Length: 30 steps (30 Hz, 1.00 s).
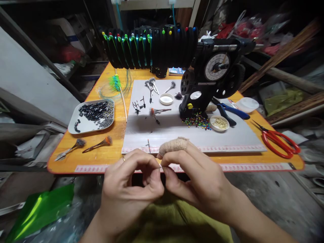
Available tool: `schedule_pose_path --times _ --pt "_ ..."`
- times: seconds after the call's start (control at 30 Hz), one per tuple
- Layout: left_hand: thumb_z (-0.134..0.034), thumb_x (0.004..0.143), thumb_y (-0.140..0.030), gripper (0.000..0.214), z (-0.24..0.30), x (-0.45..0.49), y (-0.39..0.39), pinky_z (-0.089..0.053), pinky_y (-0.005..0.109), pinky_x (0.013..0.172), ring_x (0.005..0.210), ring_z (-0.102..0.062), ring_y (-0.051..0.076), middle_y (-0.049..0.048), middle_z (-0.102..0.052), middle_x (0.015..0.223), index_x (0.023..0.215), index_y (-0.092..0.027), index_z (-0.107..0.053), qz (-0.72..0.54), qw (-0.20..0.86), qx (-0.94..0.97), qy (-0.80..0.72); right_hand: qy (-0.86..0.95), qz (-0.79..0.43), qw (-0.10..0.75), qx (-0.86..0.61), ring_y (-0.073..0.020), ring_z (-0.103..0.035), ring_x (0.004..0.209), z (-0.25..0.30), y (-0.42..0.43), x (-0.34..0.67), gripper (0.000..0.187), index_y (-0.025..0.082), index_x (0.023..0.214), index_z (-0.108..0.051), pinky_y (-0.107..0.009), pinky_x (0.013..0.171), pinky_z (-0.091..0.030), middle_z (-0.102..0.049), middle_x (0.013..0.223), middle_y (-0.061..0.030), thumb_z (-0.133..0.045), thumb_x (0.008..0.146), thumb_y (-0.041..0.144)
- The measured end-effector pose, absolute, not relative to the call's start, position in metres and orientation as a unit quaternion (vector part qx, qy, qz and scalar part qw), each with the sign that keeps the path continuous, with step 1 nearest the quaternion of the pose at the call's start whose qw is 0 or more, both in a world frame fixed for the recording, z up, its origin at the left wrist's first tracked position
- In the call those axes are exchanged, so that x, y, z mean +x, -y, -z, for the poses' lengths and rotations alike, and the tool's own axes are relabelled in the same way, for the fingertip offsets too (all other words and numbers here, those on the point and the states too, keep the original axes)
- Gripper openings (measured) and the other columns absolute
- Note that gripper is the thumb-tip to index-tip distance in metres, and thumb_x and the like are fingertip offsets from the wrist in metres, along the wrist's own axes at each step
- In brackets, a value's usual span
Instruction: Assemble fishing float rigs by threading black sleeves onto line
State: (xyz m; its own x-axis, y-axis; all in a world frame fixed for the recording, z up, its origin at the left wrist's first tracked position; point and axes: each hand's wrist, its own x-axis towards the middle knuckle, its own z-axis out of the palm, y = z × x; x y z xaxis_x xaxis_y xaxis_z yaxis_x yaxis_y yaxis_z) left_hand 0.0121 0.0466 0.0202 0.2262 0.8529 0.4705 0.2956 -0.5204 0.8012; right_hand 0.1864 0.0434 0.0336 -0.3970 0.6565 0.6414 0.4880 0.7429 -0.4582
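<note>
My left hand [134,180] and my right hand [196,175] meet tip to tip at the table's front edge. Thumb and forefinger are pinched together on each; whatever lies between them is too small to make out. A tan wrap [174,145] covers one finger of my right hand. Just beyond my fingers, a thin dark piece [148,143] lies on the white board [172,130]. Farther back on the board are an orange-tipped bundle [155,110], several small black parts [138,106] and grey-tipped bundles [153,84].
A black machine [207,74] with line-wound spools [126,50] stands at the back. Colored beads [196,121] and a dish of gold-colored bits [219,123] sit before it. Red-handled scissors [278,140] and blue-handled pliers [234,111] lie right, a white tray [72,125] of small parts left.
</note>
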Motion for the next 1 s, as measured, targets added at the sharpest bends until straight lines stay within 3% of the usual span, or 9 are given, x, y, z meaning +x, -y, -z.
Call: schedule_pose_path --times 0.13,0.27,0.4,0.57,0.7,1.0 --pt "-0.065 0.079 -0.003 0.019 -0.019 0.014 -0.043 -0.042 0.012 0.050 0.054 -0.051 0.006 -0.0051 -0.059 0.066 0.075 -0.022 -0.067 -0.492 0.548 0.546 -0.399 0.823 -0.114 0.444 -0.335 -0.0168 -0.061 0.086 -0.032 -0.044 0.183 0.009 0.008 0.091 -0.063 -0.025 0.081 -0.054 -0.066 0.087 -0.0095 -0.055 0.093 0.004" --pt "-0.073 0.084 -0.016 0.011 -0.014 0.011 -0.042 -0.034 0.010 0.043 0.046 -0.041 0.003 -0.0052 -0.058 0.059 0.075 -0.021 -0.070 -0.482 0.666 0.427 -0.377 0.811 -0.106 0.469 -0.331 -0.0139 -0.060 0.101 -0.023 -0.039 0.184 0.013 0.011 0.104 -0.065 -0.020 0.096 -0.050 -0.066 0.104 -0.0081 -0.060 0.093 0.005" --pt "-0.074 0.085 -0.020 0.007 -0.007 0.011 -0.042 -0.037 0.009 0.045 0.047 -0.043 0.003 -0.0056 -0.059 0.060 0.079 -0.023 -0.073 -0.488 0.663 0.440 -0.357 0.800 -0.062 0.483 -0.350 -0.0135 -0.059 0.110 -0.017 -0.032 0.181 0.025 0.009 0.113 -0.068 -0.018 0.105 -0.045 -0.066 0.114 -0.0093 -0.064 0.090 0.001" --pt "-0.073 0.082 -0.011 0.014 -0.008 0.016 -0.036 -0.048 0.011 0.052 0.055 -0.055 0.005 -0.0046 -0.068 0.071 0.078 -0.023 -0.073 -0.525 0.552 0.500 -0.413 0.742 -0.141 0.532 -0.382 -0.0122 -0.067 0.094 -0.018 -0.030 0.176 0.017 0.007 0.098 -0.073 -0.018 0.087 -0.054 -0.070 0.097 -0.0099 -0.067 0.084 0.000" --pt "-0.071 0.086 -0.011 0.015 -0.008 0.015 -0.030 -0.053 0.013 0.059 0.062 -0.063 0.007 -0.0037 -0.071 0.077 0.084 -0.025 -0.074 -0.530 0.482 0.550 -0.429 0.710 -0.179 0.542 -0.412 -0.0118 -0.067 0.087 -0.016 -0.030 0.176 0.013 0.010 0.089 -0.072 -0.019 0.079 -0.055 -0.070 0.088 -0.0069 -0.067 0.083 0.000" --pt "-0.067 0.091 -0.012 0.015 0.000 0.010 -0.031 -0.052 0.013 0.049 0.054 -0.062 0.006 -0.0024 -0.071 0.077 0.079 -0.021 -0.064 -0.527 0.605 0.469 -0.370 0.682 -0.252 0.525 -0.442 -0.0130 -0.065 0.083 -0.006 -0.026 0.174 0.011 0.016 0.086 -0.066 -0.023 0.073 -0.053 -0.068 0.086 -0.0035 -0.064 0.085 0.005"
